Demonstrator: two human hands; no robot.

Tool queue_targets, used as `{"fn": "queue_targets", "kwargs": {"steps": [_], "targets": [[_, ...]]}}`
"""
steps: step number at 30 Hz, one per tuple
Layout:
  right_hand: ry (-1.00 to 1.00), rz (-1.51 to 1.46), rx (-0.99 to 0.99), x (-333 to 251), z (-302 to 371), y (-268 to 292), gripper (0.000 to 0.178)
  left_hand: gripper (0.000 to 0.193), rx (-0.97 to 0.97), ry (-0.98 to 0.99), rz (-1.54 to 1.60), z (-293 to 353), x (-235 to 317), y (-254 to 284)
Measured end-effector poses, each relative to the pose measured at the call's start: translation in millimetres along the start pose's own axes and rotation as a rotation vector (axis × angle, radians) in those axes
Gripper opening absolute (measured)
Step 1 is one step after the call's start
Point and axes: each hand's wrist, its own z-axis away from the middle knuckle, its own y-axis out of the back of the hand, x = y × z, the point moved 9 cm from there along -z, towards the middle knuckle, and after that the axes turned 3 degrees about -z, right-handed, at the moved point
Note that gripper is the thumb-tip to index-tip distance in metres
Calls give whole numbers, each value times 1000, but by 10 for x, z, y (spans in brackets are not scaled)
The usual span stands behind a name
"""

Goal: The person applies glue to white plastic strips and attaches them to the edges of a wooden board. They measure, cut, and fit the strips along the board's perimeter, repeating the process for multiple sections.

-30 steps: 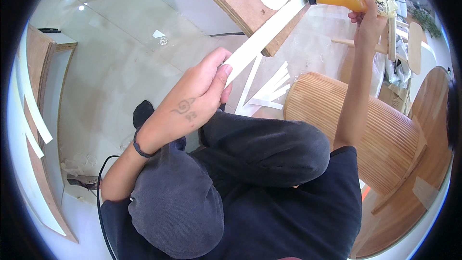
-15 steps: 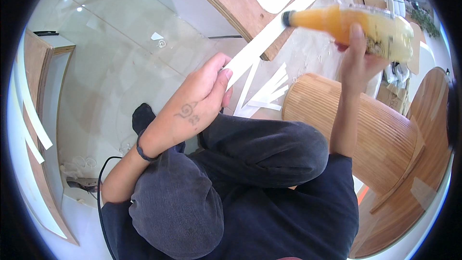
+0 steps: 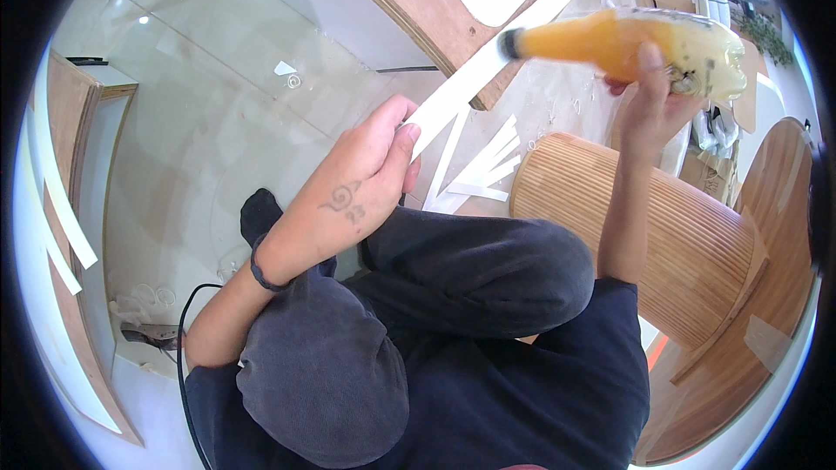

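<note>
1. Both hands are closed around something, and neither is spread open.
2. By the left hand (image 3: 357,165), a long, flat, flexible-looking white strip (image 3: 466,83) is gripped near its lower end, pinched between the thumb and the curled fingers.
3. By the right hand (image 3: 653,104), a yellow-orange bottle with a paler, clear-looking base (image 3: 588,42) is grasped around its body; the thumb is laid across the near side, and some fingertips are seen curled below it.
4. The bottle is held sideways, with its dark cap (image 3: 511,43) pointed left over the strip; whether the two are pressed together cannot be told.
5. From the left hand, the strip is stretched up and to the right, across the corner of a brown wooden panel with a layered edge and a white inset (image 3: 418,13).
6. Below that corner, thin white strips (image 3: 492,161) are fanned out on the pale tiled floor (image 3: 200,139).
7. Beside them, a tan, ribbed, curved wooden piece (image 3: 627,209) is set below the right forearm.
8. At the far left, more narrow white strips (image 3: 65,209) are draped over a wood-edged board (image 3: 74,109).
</note>
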Motion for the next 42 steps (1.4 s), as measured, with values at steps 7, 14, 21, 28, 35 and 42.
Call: {"fn": "queue_targets", "kwargs": {"steps": [7,14,21,28,35,42], "targets": [[90,164,83,657,-697,473,37,20,2,21,7,23,-2,-10],[64,162,109,616,-648,338,41,21,-20,51,44,45,2,-19],[-61,16,109,240,-7,108,29,24,-190,199,91,310,-123,24],[-182,-2,108,516,-158,214,29,26,-192,30,84,240,-135,-54],[-322,-72,137,1281,-555,599,28,27,-127,-109,48,-79,-40,-207],[-292,-83,126,1089,-493,486,28,28,-115,-81,36,-73,-63,-183]]}}
